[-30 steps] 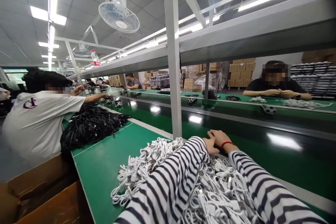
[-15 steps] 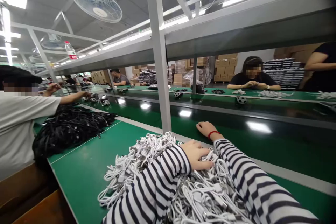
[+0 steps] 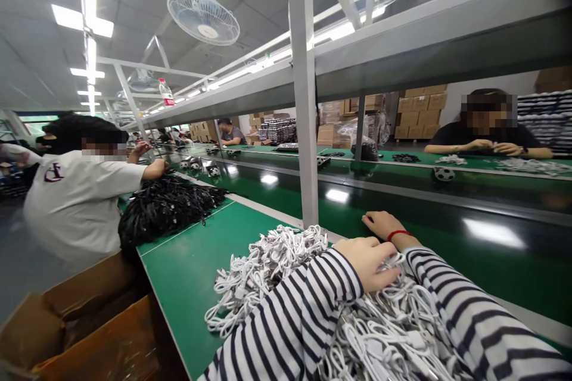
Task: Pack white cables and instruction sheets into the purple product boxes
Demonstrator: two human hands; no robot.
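Note:
My left hand (image 3: 370,262) lies palm down on a large heap of white USB cables (image 3: 375,333), its fingers apart and partly sunk among them. Just beyond it, my right hand (image 3: 385,226) rests low over the dark green conveyor belt (image 3: 353,208), palm down with loosely stretched fingers; I see nothing held in it. A red band (image 3: 399,234) circles the right wrist. Each cable is coiled into a small bundle, and the heap spreads over the green table (image 3: 183,274). Striped sleeves cover both forearms and hide part of the heap.
A grey metal post (image 3: 304,131) rises at the belt's near edge. On the left, a person in a white shirt (image 3: 84,202) works by a pile of black straps (image 3: 174,205). Football-patterned items (image 3: 444,174) sit on the belt. An open cardboard box (image 3: 89,315) stands lower left.
My view has turned left, so the scene sits further right. My left hand stays on the cables and my right hand over the belt. The white-shirted person's arm has drawn back toward the black pile.

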